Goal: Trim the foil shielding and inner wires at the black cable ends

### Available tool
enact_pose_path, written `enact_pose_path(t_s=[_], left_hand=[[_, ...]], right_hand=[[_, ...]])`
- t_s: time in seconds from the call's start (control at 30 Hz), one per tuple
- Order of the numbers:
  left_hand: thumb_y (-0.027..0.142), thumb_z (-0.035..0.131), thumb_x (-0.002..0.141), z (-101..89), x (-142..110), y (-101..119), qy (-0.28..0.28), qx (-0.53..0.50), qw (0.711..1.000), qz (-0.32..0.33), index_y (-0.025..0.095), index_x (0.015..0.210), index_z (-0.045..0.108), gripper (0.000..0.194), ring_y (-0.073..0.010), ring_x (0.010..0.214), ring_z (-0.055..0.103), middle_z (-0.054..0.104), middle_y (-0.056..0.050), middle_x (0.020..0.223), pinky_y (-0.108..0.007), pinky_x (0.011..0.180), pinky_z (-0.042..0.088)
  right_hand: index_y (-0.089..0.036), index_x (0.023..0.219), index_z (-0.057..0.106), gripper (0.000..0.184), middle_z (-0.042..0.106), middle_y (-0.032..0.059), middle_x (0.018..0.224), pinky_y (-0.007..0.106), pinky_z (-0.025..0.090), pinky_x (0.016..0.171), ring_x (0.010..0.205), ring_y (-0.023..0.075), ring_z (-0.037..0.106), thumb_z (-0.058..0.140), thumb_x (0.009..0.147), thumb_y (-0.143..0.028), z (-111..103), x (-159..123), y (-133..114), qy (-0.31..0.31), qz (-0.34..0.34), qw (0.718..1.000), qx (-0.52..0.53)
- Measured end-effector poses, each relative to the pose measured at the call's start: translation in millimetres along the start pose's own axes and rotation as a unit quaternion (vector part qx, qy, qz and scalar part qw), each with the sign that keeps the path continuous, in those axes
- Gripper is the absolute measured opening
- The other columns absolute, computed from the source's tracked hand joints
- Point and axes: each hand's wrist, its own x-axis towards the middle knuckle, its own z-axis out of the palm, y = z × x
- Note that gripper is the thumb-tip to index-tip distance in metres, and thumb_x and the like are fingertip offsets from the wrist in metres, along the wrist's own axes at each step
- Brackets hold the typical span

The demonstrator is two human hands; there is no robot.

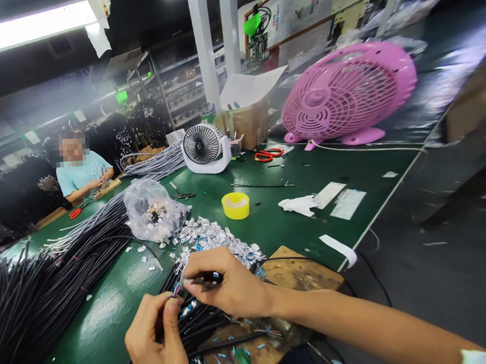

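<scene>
My left hand [156, 338] pinches the end of a black cable between thumb and forefinger. Thin coloured wires [176, 289] stick out just above those fingertips. Right beside them, my right hand [233, 287] is closed around a slim dark tool [212, 278]; its exact kind is hidden by the fingers. Beneath both hands lies a bundle of black cables [206, 332], partly over a worn wooden board [301, 269]. Scraps of silver foil [225, 238] are heaped just beyond my right hand. A green-handled object [244, 362] rests on the board below.
Large bundles of black cable [39, 293] cover the left side of the green table [266, 224]. Around it are a plastic bag of scraps [156, 209], a yellow tape roll [235, 205], red-handled scissors [269, 154], a white fan [205, 148] and a pink fan [348, 96]. A co-worker [84, 172] sits across.
</scene>
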Motion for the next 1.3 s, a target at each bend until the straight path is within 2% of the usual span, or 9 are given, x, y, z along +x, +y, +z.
enact_pose_path(t_s=[0.23, 0.4, 0.53, 0.67, 0.87, 1.03, 1.13, 1.3], left_hand=[[0.022, 0.053, 0.081, 2.2, -0.2, -1.3, 0.011, 0.004, 1.000, 0.021, 0.019, 0.069, 0.064, 0.016, -0.0102, 0.051, 0.055, 0.058, 0.002, 0.058, -0.020, 0.049, 0.044], [0.021, 0.054, 0.080, 2.2, -0.7, -0.3, 0.014, 0.016, 0.999, 0.030, 0.019, 0.068, 0.064, 0.016, -0.0074, 0.039, 0.043, 0.052, 0.004, 0.052, -0.020, 0.039, 0.034], [0.022, 0.053, 0.080, 2.1, -1.0, 0.4, 0.019, 0.025, 0.999, 0.031, 0.019, 0.067, 0.063, 0.017, -0.0072, 0.038, 0.040, 0.050, 0.004, 0.051, -0.020, 0.039, 0.033], [0.022, 0.054, 0.080, 3.1, -1.9, 0.0, 0.029, 0.034, 0.999, 0.029, 0.019, 0.068, 0.063, 0.015, -0.0072, 0.039, 0.042, 0.051, 0.004, 0.051, -0.020, 0.039, 0.033], [0.022, 0.054, 0.080, 5.7, -3.1, 1.3, 0.036, 0.036, 0.998, 0.022, 0.018, 0.067, 0.062, 0.015, -0.0079, 0.043, 0.047, 0.053, 0.003, 0.054, -0.020, 0.042, 0.037], [0.024, 0.053, 0.082, 3.5, -2.8, 2.3, 0.021, 0.024, 0.999, 0.013, 0.019, 0.066, 0.062, 0.019, -0.0077, 0.040, 0.045, 0.052, 0.003, 0.052, -0.020, 0.039, 0.035], [0.026, 0.052, 0.082, 1.4, -1.9, 1.4, 0.011, 0.015, 1.000, 0.008, 0.020, 0.065, 0.062, 0.021, -0.0087, 0.043, 0.048, 0.054, 0.002, 0.053, -0.020, 0.041, 0.036], [0.026, 0.050, 0.083, 0.3, -0.5, -0.8, -0.004, 0.000, 1.000, 0.000, 0.019, 0.066, 0.063, 0.023, -0.0108, 0.049, 0.052, 0.056, 0.001, 0.056, -0.020, 0.047, 0.041]], right_hand=[[-0.014, 0.060, 0.056, 0.013, 0.053, -0.0015, 0.054, 0.018, 0.035, 0.046, 0.048, 0.0079, 0.045, 0.055, 0.073, -0.015, -0.8, 0.9, -1.8, 0.013, 0.016, 1.000, 0.003], [-0.013, 0.063, 0.058, 0.013, 0.053, -0.0010, 0.056, 0.018, 0.034, 0.045, 0.049, 0.0078, 0.042, 0.054, 0.075, -0.017, -1.1, 0.7, 0.6, 0.005, 0.035, 0.999, -0.017], [-0.013, 0.066, 0.059, 0.014, 0.053, -0.0001, 0.058, 0.019, 0.033, 0.044, 0.049, 0.0083, 0.043, 0.052, 0.076, -0.020, -2.0, 1.2, -1.3, 0.007, 0.049, 0.999, -0.008], [-0.015, 0.064, 0.055, 0.010, 0.052, -0.0009, 0.056, 0.020, 0.035, 0.046, 0.049, 0.0089, 0.043, 0.051, 0.072, -0.018, -0.8, -2.8, 0.8, 0.019, 0.016, 0.999, -0.030], [-0.015, 0.072, 0.058, 0.005, 0.057, 0.0025, 0.060, 0.023, 0.039, 0.050, 0.053, 0.0118, 0.049, 0.053, 0.074, -0.016, 1.5, -11.2, 7.8, 0.029, -0.078, 0.996, -0.034], [-0.013, 0.071, 0.060, 0.013, 0.055, 0.0002, 0.058, 0.020, 0.035, 0.045, 0.049, 0.0088, 0.044, 0.052, 0.079, -0.018, -1.6, -2.9, -1.7, 0.054, -0.009, 0.998, -0.018], [-0.013, 0.072, 0.062, 0.014, 0.055, 0.0004, 0.058, 0.019, 0.035, 0.046, 0.050, 0.0088, 0.045, 0.053, 0.081, -0.019, -1.8, 0.3, -3.9, 0.030, 0.010, 0.999, -0.009], [-0.013, 0.068, 0.059, 0.014, 0.053, 0.0007, 0.056, 0.021, 0.035, 0.048, 0.050, 0.0100, 0.044, 0.054, 0.079, -0.020, 0.4, -2.5, 3.3, -0.028, -0.008, 1.000, -0.002]])
